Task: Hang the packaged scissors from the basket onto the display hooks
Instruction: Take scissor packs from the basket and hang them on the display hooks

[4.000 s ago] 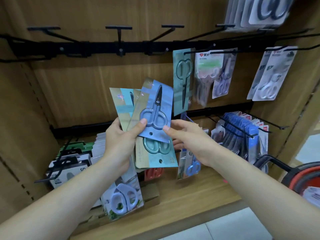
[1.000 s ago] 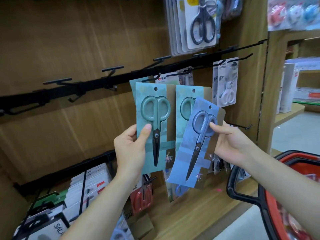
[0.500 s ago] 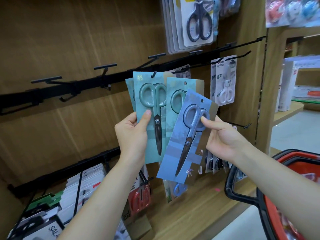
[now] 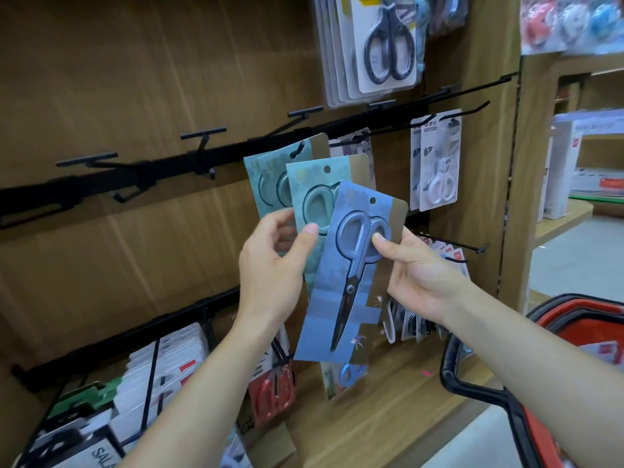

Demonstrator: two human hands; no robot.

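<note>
The blue scissors package (image 4: 351, 298) stands tilted before the shelf. Our right hand (image 4: 422, 275) pinches it at the handle end, between thumb and fingers. Just behind it, our left hand (image 4: 270, 275) grips a teal scissors package (image 4: 317, 197), thumb on its face. Two further teal packages (image 4: 270, 184) hang from a black hook (image 4: 299, 151) on the rail. The red basket (image 4: 574, 319) sits at lower right.

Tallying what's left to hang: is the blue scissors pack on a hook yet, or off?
Off: the hang hole of the blue scissors pack is empty, and the right hand pinches it by the handles.
</note>
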